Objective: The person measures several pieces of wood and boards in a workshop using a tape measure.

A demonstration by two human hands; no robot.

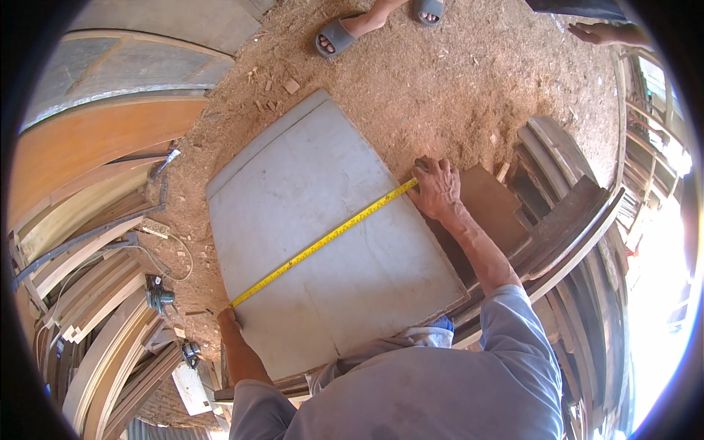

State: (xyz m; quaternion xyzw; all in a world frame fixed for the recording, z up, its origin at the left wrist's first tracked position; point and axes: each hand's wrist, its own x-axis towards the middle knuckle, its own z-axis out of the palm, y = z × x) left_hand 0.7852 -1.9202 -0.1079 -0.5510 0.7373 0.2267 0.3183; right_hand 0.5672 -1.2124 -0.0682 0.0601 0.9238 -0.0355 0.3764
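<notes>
A yellow tape measure (pixel 323 242) is stretched slantwise across a large pale grey panel (pixel 323 308). My left hand (pixel 229 324) is closed at the panel's left edge, on the lower end of the tape; its fingertips are partly hidden. Over the panel's right edge, my right hand (pixel 441 192) grips the other end, where a dark part, seemingly the tape's case, shows by the fingers. The tape lies close to the panel's surface between both hands. A thin line runs along the panel's far left side.
Stacked planks (pixel 561 220) and a brown board (pixel 480 198) lie right of the panel. More boards (pixel 110 352), a power strip (pixel 154 227) and a green power tool (pixel 158 295) are on the left. Sawdust covers the floor (pixel 440 88). Another person's sandalled foot (pixel 339 35) and hand (pixel 605 33) show beyond.
</notes>
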